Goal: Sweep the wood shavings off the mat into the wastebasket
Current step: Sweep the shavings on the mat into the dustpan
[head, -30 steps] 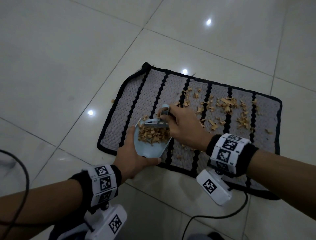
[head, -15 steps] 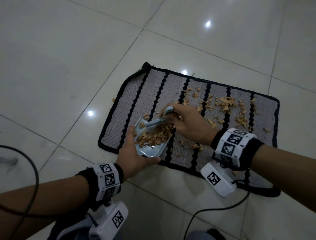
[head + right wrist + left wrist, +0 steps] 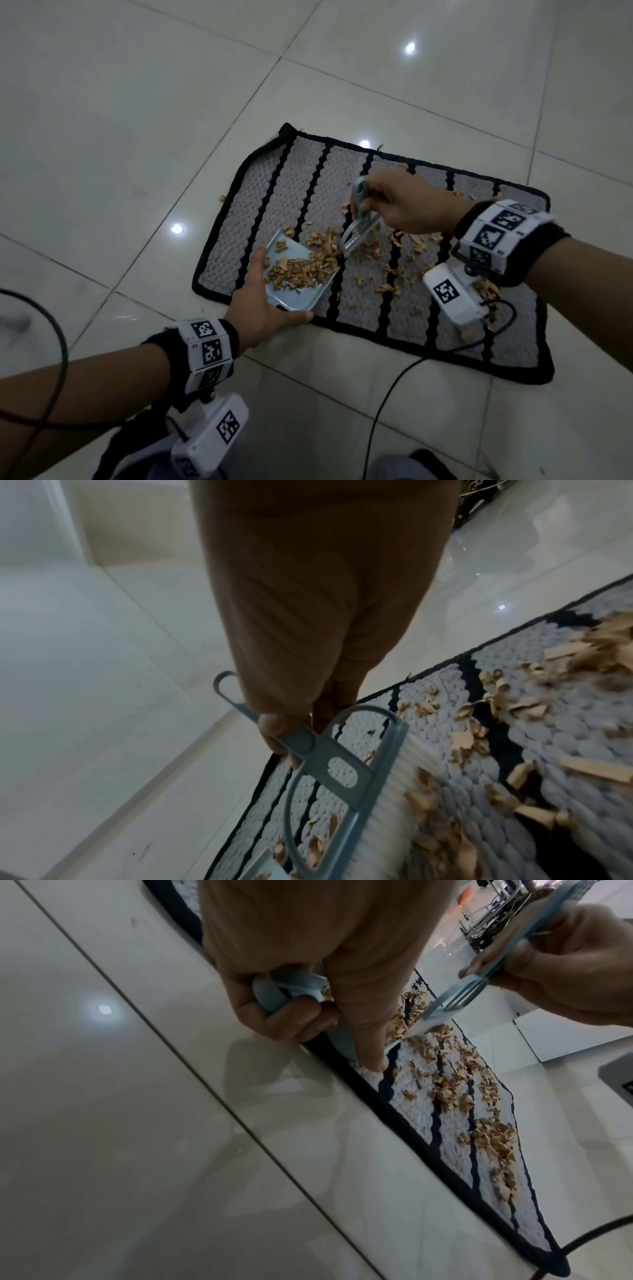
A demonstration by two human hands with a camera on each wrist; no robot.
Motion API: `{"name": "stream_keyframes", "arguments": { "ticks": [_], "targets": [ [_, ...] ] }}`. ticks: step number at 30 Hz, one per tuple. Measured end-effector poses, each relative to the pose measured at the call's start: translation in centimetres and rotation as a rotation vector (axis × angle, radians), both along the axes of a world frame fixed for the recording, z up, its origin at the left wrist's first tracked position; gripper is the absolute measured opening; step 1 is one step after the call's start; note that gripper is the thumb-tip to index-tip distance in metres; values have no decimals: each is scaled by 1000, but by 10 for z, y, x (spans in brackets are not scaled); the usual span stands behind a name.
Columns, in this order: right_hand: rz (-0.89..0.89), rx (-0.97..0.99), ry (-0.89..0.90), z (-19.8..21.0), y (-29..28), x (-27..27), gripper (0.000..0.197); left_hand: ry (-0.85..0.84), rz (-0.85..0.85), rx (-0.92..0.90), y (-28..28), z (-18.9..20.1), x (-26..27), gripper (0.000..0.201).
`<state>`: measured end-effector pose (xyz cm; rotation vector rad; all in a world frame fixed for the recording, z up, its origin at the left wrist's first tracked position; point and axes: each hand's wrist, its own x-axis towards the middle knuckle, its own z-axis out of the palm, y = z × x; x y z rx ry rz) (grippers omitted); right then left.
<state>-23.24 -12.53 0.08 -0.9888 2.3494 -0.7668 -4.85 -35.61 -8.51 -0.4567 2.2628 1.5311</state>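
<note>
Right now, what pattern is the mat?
Grey knit with black stripes and border; mat shows best in head view.

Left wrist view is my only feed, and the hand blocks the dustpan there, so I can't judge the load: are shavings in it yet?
Observer: Yes, the head view shows a pile of wood shavings across the dustpan, up to the lip beside the brush.
Operator: Anything off the mat?
Observer: One shaving lies on the floor tile by the mat's left edge.
Operator: Left of the dustpan?
Observer: Those mat stripes carry no shavings.
</note>
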Motion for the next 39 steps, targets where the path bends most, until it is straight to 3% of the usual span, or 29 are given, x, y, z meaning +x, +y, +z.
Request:
{"name": "stream_keyframes", "arguments": {
  "ticks": [8, 13, 20, 32, 39],
  "targets": [
    [-17, -14, -13, -3, -32, -6, 17, 41, -20, -3, -3, -1, -2, 125],
    [-60, -115, 26, 9, -24, -16, 15, 59, -27, -6, -2, 3, -2, 124],
    [-75, -36, 27, -8, -11, -15, 18, 56, -24, -1, 0, 6, -4, 118],
    [-235, -324, 65, -10, -58, -18, 13, 47, 6, -4, -1, 4, -4, 110],
    [-177, -288, 29, -31, -60, 5, 14, 45, 16, -4, 0, 4, -4, 109]
  ]
}}
